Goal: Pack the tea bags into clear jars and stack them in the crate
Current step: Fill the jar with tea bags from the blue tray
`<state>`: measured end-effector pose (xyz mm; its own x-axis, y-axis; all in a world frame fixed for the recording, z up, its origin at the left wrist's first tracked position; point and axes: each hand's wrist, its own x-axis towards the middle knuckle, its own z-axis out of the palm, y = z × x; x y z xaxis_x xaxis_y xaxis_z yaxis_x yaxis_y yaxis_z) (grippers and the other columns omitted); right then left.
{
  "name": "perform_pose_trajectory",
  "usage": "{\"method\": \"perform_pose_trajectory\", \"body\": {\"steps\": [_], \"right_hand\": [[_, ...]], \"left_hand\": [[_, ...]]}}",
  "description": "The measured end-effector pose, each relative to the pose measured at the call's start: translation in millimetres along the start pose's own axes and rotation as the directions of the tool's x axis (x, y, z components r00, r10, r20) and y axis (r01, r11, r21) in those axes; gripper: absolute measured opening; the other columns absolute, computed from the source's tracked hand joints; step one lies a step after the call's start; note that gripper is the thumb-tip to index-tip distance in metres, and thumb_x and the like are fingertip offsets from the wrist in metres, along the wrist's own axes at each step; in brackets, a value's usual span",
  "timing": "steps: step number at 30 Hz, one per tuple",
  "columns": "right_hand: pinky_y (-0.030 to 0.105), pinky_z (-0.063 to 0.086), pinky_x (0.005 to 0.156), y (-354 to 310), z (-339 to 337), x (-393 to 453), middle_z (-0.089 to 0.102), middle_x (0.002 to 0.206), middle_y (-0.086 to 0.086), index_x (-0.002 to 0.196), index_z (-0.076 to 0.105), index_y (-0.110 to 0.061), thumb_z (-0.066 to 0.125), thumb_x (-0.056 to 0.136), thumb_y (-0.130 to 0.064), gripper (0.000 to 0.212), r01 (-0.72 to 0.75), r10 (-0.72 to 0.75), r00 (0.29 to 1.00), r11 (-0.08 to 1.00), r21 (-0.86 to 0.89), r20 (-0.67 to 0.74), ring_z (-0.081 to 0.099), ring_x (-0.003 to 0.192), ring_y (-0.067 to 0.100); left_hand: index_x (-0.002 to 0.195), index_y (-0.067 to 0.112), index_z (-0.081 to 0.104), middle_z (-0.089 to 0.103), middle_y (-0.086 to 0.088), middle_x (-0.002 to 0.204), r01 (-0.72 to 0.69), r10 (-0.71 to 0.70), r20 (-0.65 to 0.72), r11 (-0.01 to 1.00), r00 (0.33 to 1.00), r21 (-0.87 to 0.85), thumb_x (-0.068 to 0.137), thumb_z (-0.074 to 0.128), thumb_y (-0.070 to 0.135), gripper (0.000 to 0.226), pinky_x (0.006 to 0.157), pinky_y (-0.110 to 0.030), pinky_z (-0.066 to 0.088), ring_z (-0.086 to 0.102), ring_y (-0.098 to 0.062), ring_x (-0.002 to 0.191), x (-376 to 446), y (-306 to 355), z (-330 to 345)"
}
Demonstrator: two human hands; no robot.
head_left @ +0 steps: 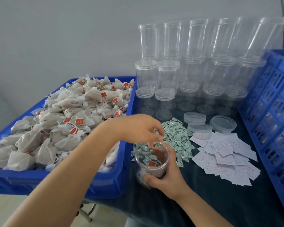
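An open clear plastic jar (pixel 152 163) stands on the dark-covered bench (pixel 203 202), just right of the blue tray (pixel 105 182) heaped with grey mesh tea bags (pixel 64 122). The right hand (pixel 166 179) wraps the jar's side, grip pressed on it. The left hand (pixel 142 128) hovers over its mouth, fingers loosely spread. The blue slatted crate (pixel 269 112) sits far right of the jar.

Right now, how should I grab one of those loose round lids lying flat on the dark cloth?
Probably pinch the lid by its rim, coming straight down from above. It lies flat and shallow, so only the round edge offers a hold; the side facing the paper slips looks most open.
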<state>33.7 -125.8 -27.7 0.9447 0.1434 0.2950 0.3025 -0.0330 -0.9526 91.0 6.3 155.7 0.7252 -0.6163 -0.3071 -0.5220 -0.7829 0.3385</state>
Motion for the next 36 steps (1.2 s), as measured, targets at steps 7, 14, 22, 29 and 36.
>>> {"method": "perform_pose_trajectory", "body": {"steps": [7,14,22,29,36], "right_hand": [[0.009,0.043,0.092,6,-1,0,0.053,0.122,-0.031,0.122,0.033,-0.07,0.085,0.06,-0.032,0.09,0.003,-0.003,1.0,1.0,-0.011,-0.007,0.054,0.121,-0.001],[0.007,0.042,0.093,8,0,0,0.052,0.124,-0.03,0.124,0.032,-0.07,0.085,0.06,-0.034,0.09,0.0,0.0,1.0,1.0,-0.015,-0.011,0.051,0.123,-0.003],[0.008,0.043,0.093,9,-1,-2,0.052,0.124,-0.03,0.125,0.032,-0.07,0.084,0.06,-0.033,0.091,0.009,-0.009,1.0,1.0,-0.021,-0.015,0.052,0.122,-0.003],[0.008,0.042,0.093,6,-1,-2,0.052,0.124,-0.029,0.133,0.031,-0.055,0.083,0.063,-0.03,0.09,-0.004,0.004,1.0,1.0,-0.006,-0.007,0.052,0.122,-0.002],[0.009,0.043,0.093,6,-1,-3,0.051,0.126,-0.027,0.135,0.029,-0.048,0.083,0.063,-0.031,0.092,-0.016,0.016,1.0,1.0,0.004,-0.009,0.051,0.123,-0.002]], "left_hand": [[0.129,0.027,0.052,0.064,0.01,0.109,0.154,-0.162,-0.503,0.986,0.849,-0.057,0.095,0.056,0.032,0.035,0.084,-0.021,0.047,0.058,0.0,0.093,-16,-71,3],[0.148,0.019,0.029,0.035,-0.005,0.151,0.423,-0.291,-0.584,0.901,0.757,0.099,0.094,0.054,0.037,0.062,0.11,-0.039,0.033,0.035,-0.024,0.137,-14,-109,38],[0.151,0.021,0.02,0.029,-0.006,0.154,0.456,-0.355,-0.47,0.883,0.808,0.116,0.096,0.048,0.045,0.067,0.111,-0.042,0.032,0.033,-0.028,0.137,-1,-118,49],[0.134,0.015,0.051,0.051,-0.006,0.134,0.409,-0.345,-0.364,0.906,0.865,0.112,0.098,0.046,0.028,0.038,0.104,-0.04,0.037,0.045,-0.025,0.122,0,-127,48],[0.109,0.011,0.066,0.054,-0.005,0.112,0.523,-0.399,-0.438,0.826,0.806,0.211,0.089,0.059,0.019,0.022,0.087,-0.035,0.05,0.052,-0.023,0.103,7,-125,52]]}}
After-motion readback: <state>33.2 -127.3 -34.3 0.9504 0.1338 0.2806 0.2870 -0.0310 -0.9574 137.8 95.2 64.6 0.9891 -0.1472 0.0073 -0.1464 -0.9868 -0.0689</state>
